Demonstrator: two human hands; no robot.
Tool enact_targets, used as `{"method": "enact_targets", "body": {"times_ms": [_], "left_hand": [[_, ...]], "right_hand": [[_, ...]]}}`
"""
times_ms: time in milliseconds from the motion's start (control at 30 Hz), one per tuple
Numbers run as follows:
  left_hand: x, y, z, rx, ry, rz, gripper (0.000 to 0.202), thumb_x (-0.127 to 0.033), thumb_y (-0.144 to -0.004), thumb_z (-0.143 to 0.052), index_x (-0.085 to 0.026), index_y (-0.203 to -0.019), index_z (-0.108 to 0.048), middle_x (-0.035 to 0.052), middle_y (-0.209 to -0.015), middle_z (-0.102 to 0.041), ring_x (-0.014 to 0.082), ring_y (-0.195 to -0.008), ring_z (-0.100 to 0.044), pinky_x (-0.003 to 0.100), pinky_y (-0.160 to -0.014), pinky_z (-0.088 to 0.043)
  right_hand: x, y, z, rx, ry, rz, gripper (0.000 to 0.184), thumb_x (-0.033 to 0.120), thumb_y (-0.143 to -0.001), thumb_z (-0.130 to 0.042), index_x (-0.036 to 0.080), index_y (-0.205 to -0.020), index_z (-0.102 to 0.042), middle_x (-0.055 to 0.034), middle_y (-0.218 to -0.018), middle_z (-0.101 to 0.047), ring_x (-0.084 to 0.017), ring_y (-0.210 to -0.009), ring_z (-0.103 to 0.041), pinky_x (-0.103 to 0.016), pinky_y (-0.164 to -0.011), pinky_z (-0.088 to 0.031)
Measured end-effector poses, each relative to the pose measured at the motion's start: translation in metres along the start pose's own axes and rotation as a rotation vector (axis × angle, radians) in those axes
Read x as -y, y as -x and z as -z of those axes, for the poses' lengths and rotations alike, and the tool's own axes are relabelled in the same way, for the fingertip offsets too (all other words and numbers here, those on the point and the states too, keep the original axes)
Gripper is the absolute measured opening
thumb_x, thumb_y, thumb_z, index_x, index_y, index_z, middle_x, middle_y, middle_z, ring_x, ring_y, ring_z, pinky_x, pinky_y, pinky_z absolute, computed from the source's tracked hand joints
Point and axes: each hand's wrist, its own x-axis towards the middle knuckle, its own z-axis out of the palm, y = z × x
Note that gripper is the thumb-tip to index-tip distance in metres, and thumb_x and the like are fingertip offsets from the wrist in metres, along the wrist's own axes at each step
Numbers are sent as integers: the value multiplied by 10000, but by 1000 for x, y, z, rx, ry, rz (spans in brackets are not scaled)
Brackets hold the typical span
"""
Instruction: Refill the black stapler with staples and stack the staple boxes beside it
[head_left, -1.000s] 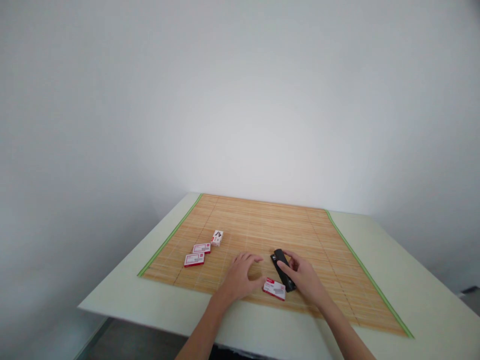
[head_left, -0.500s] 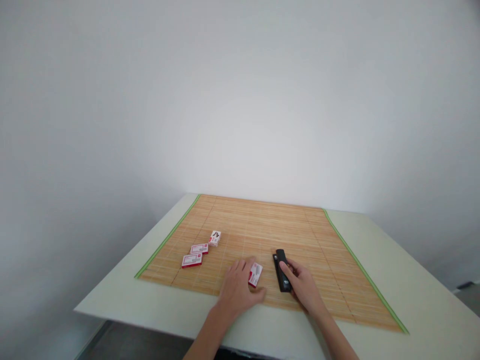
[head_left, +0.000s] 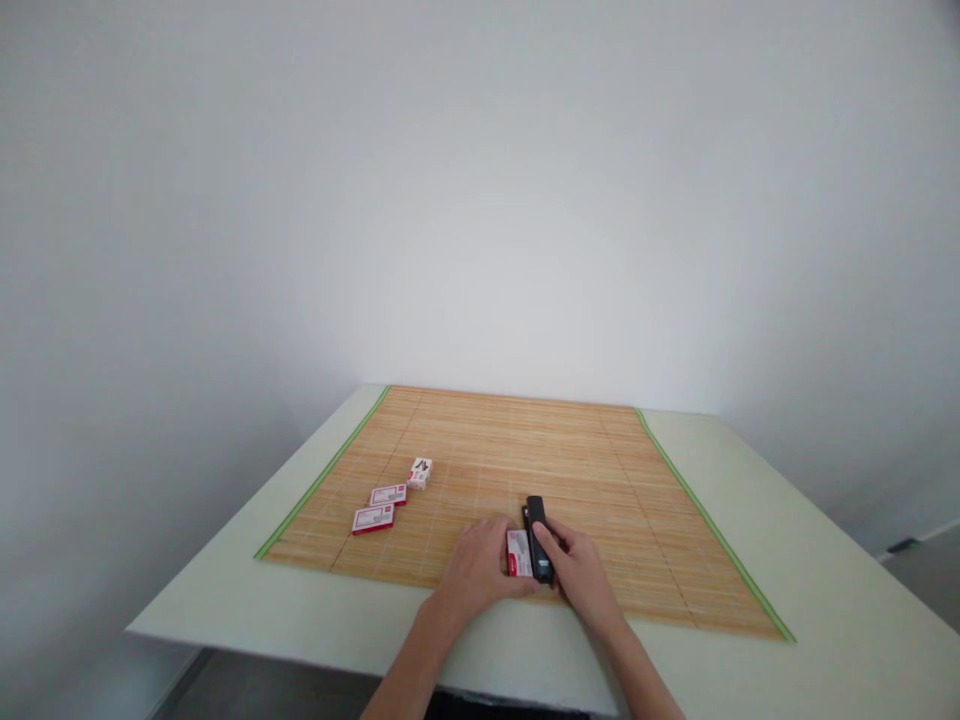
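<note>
A small red-and-white box [head_left: 519, 553] lies near the front of the bamboo mat [head_left: 517, 440]. My left hand [head_left: 478, 565] curls round its left side and lower end, the thumb along the near edge. Right against the box stands a black stapler [head_left: 539, 540], lengthwise from me. My right hand [head_left: 577, 575] grips it from the right, thumb on top and the other fingers mostly hidden behind it. Box and stapler lie side by side, touching or nearly so.
On the mat's left part lie two flat red-and-white boxes, a nearer one [head_left: 373, 518] and a farther one [head_left: 388, 495]. Beside them is a smaller white box [head_left: 421, 473] with a dark picture. The white table [head_left: 225, 590] ends at a wall [head_left: 480, 200] behind.
My right hand has brought the stapler left, up against the box. The box has turned straighter, and my left hand has closed in round it. The view has shifted slightly.
</note>
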Motion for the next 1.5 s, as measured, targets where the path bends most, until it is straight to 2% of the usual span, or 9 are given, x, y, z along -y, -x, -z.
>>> {"method": "enact_targets", "body": {"times_ms": [167,267,367,533,667,867,1000,1167,1500], "left_hand": [[-2,-1,-8,-4,42,-40,633,-601,-594,-868,-266,-1072,-623,51,-1052,-689,303,-992,-614,381,-841,-396],[4,1,0,43,98,-47,827,-654,-593,-849,-273,-1277,-580,78,-1159,-677,317,-1032,-617,396,-877,-421],[30,4,32,45,133,29,888,-681,-736,-732,-275,-1466,-432,63,-1142,-667,269,-979,-639,361,-836,-460],[106,10,107,-373,-278,354,583,-663,-849,-566,-197,-1197,-609,101,-1110,-655,304,-1059,-604,397,-918,-449],[135,14,118,-354,-514,576,722,-763,-762,-578,-159,-1155,-628,182,-1161,-643,396,-1134,-568,467,-935,-432],[117,10,99,-436,-507,561,559,-577,-842,-574,-193,-1247,-599,166,-1217,-632,384,-1165,-555,508,-964,-409],[94,18,93,-548,-307,349,571,-422,-815,-648,-204,-1328,-524,125,-1241,-618,331,-1178,-568,470,-1004,-436],[47,27,61,-309,96,-32,652,-287,-797,-683,-258,-1411,-463,97,-1307,-595,265,-1111,-606,459,-1023,-478],[5,7,22,-1,295,-212,655,-204,-722,-761,-305,-1338,-563,59,-1328,-607,278,-1242,-551,449,-1110,-417]], "right_hand": [[0,1,-4,-64,8,25,658,709,-914,-501,156,-1187,-733,-10,-623,-624,-133,-429,-507,-248,-390,-386],[-4,2,-3,-85,-22,7,686,710,-902,-522,160,-1278,-686,6,-634,-610,-123,-404,-497,-242,-370,-388],[-9,3,-3,-125,-85,-3,727,701,-904,-528,171,-1399,-587,33,-626,-577,-126,-398,-514,-239,-365,-413],[-14,3,-7,-195,-112,11,704,688,-904,-540,173,-1382,-592,35,-637,-572,-130,-406,-525,-242,-364,-422],[-15,2,-8,-191,-101,15,654,676,-921,-528,182,-1338,-623,14,-670,-604,-134,-415,-536,-248,-371,-432],[-13,4,-4,-143,-79,20,610,653,-934,-535,196,-1329,-623,26,-656,-580,-138,-414,-544,-247,-371,-434],[-14,3,-4,-125,-88,30,594,637,-933,-552,205,-1335,-617,43,-657,-539,-130,-425,-546,-240,-372,-445],[-19,1,-5,-104,-82,51,580,631,-917,-581,181,-1276,-654,30,-700,-551,-112,-436,-527,-234,-371,-454],[-17,0,-1,-37,-109,35,576,624,-921,-581,185,-1286,-661,33,-670,-549,-108,-415,-520,-228,-368,-444]]}}
